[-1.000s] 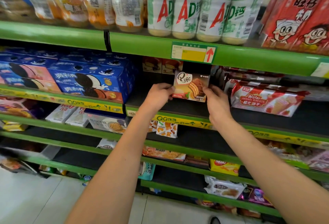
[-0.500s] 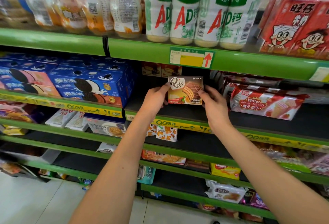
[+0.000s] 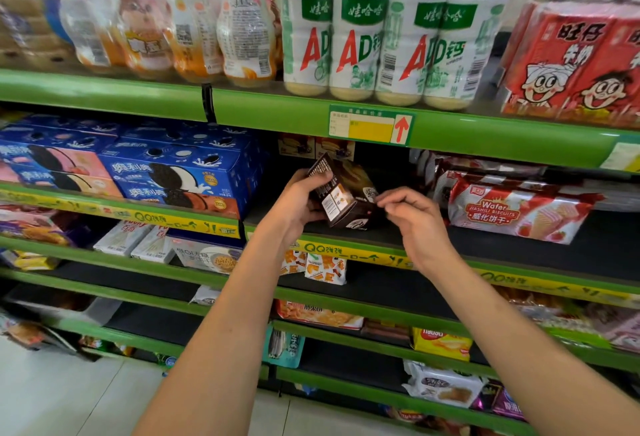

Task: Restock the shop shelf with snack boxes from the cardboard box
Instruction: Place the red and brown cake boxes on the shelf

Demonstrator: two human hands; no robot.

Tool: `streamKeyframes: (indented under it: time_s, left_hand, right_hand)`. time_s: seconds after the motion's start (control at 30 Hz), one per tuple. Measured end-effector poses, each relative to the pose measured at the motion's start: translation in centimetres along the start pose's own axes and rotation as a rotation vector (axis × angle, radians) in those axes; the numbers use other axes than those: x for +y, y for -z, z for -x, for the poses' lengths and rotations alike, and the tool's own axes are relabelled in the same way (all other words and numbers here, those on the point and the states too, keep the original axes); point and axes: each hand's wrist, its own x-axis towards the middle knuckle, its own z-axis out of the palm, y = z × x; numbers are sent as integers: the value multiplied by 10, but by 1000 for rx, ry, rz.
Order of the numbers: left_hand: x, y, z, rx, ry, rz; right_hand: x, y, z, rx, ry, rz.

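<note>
- Half a second ago both hands held the snack box (image 3: pixel 341 193) upright, front facing out; now it is tipped over, its dark back and side panels showing.
- Only the left hand (image 3: pixel 298 205) grips it, thumb curled over the top edge, just above the shelf (image 3: pixel 502 245).
- Fingers of the right hand (image 3: pixel 414 217) are loosely curled beside the box's corner; whether they touch it I cannot tell.
- It looks mid-turn, not yet placed.
- Dark shelf board, green rails; wafer packs (image 3: pixel 519 214) right, blue biscuit boxes (image 3: pixel 180 176) left, bottles (image 3: pixel 363 41) above.
</note>
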Motion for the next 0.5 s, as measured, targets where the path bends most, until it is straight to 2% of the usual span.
streamKeyframes:
  time_s: [0.13,0.3,0.4,0.5]
  left_hand:
    - [2,-1,3,-34,11,25]
    - [3,0,2,0,-4,82]
    - [5,-5,8,148,-58,90]
    - [6,-11,24,317,-120,275]
  right_hand:
    - [3,1,0,-42,10,73]
    - [-2,2,-1,-72,-21,1]
    - [-2,0,-1,36,-14,97]
    - [-2,-7,-1,137,-37,254]
